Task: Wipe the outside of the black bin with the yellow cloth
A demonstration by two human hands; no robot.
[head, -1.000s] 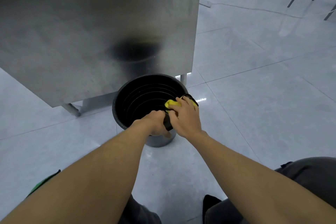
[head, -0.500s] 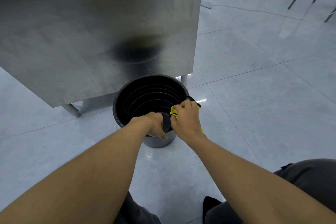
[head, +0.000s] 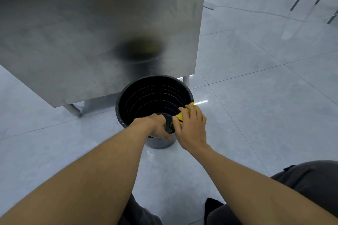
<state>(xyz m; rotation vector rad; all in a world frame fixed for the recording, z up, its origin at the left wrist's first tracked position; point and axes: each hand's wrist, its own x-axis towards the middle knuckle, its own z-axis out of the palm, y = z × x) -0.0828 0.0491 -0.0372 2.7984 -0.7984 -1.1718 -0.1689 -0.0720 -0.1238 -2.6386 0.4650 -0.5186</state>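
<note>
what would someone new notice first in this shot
The round black bin standing open on the pale tiled floor, just in front of a big steel cabinet. Both bare arms reach down to its near rim: the left hand grips the rim, and the right hand presses a yellow cloth against it.

Black ribbed bin (head: 154,97), yellow cloth (head: 180,116), seemingly pale grey floor (head: 256,97).
</note>
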